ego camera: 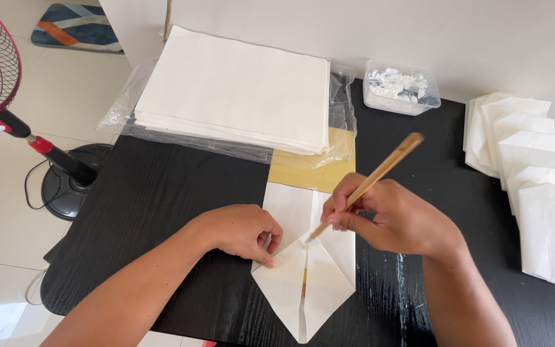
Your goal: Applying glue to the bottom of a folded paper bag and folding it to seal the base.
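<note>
A folded white paper sheet (306, 270) lies nearest, on the black table (162, 193), its point toward the person and its centre seam running near to far. Its left flap is pinned by the curled fingers of the left hand (242, 231). A wooden-handled brush (367, 185) is pinched in the right hand (396, 218), bristles on the seam, handle slanting up-right. Farther off are seen a paper stack (239, 90), a paste tub (399, 87) and finished folded sheets (528, 167).
</note>
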